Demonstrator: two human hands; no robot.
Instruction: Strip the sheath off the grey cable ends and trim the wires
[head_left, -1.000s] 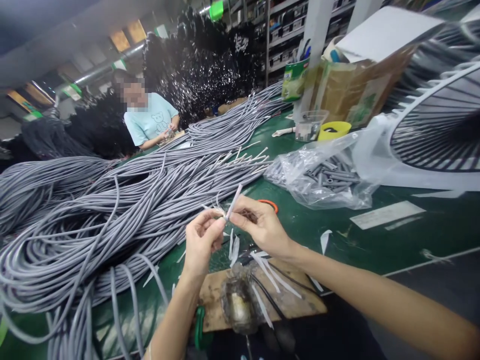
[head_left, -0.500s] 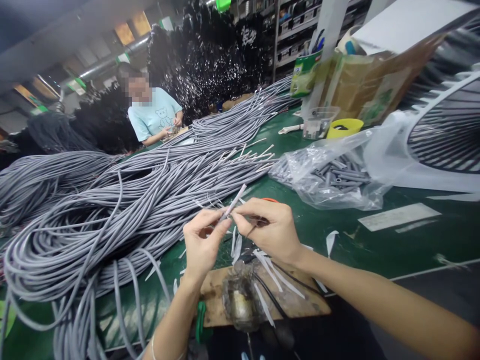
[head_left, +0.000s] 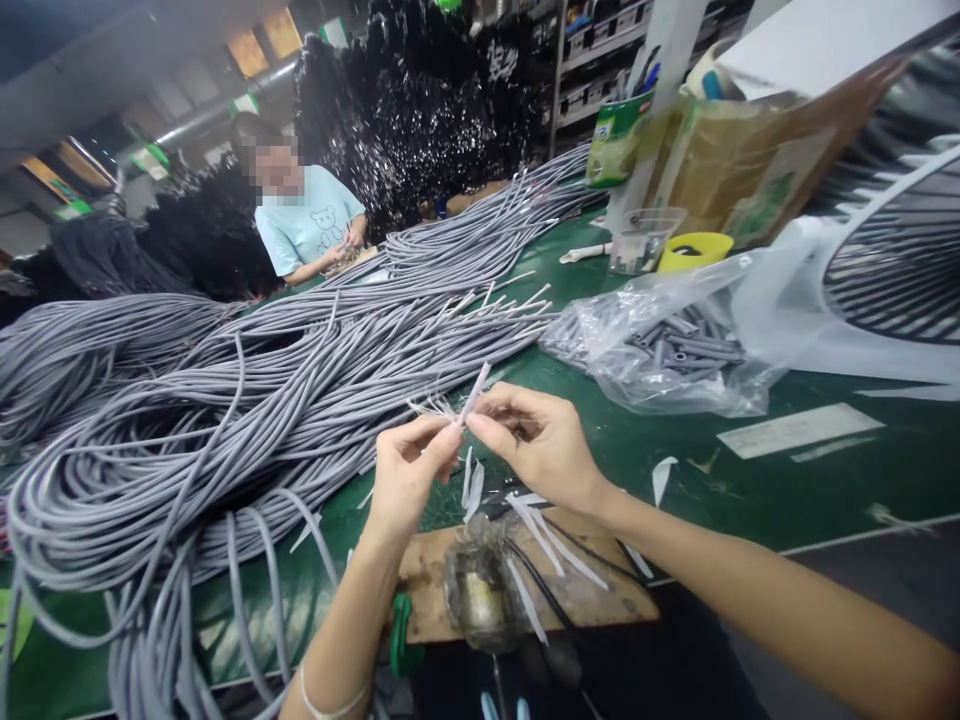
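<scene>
My left hand (head_left: 409, 470) and my right hand (head_left: 536, 440) meet above the green table (head_left: 787, 480), both pinched on the stripped end of a grey cable (head_left: 474, 390). A pale strip sticks up from between the fingertips, and thin white fibres (head_left: 435, 407) fan out to its left. Below the hands lies a wooden block (head_left: 592, 590) with a tape-wrapped tool (head_left: 480, 590) on it and white strips scattered around.
A huge pile of grey cables (head_left: 187, 420) covers the table's left half. A clear bag of grey tube pieces (head_left: 667, 350) lies on the right, with a yellow cup (head_left: 694, 250) and a cardboard box (head_left: 750, 150) behind it. Another person (head_left: 307, 225) works at the far side.
Both hands rose slightly and stayed pinched on the cable end. The white fibres now fan out more to the left of the fingertips.
</scene>
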